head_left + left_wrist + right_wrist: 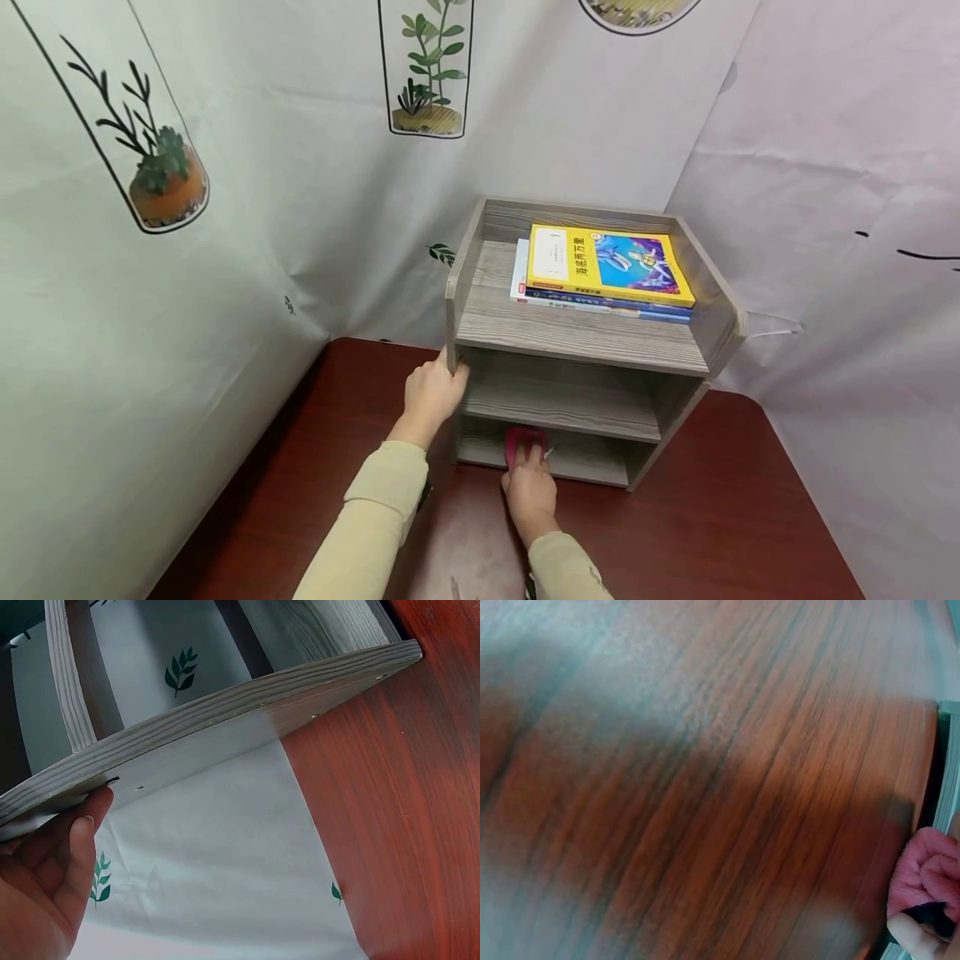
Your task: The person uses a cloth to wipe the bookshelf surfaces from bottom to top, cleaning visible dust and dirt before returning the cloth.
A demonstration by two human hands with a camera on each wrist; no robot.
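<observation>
A grey wood-grain desk shelf (577, 340) stands on the table, its open compartments facing me. My left hand (433, 390) grips the front edge of its left side panel (225, 705), at about the middle compartment's height. Down at the bottom compartment, my right hand (531, 493) holds a pink cloth (516, 440) against the lowest board (592, 465). Bunched folds of the same cloth show at the right edge of the right wrist view, with a thumb (915, 939) against it. Most of the right hand is outside that view.
Stacked books (611, 265), a yellow one uppermost, lie on the shelf's top board. Under the shelf is a dark red-brown wooden table (720, 508). White sheeting (300, 167) printed with plants hangs close behind and on both sides.
</observation>
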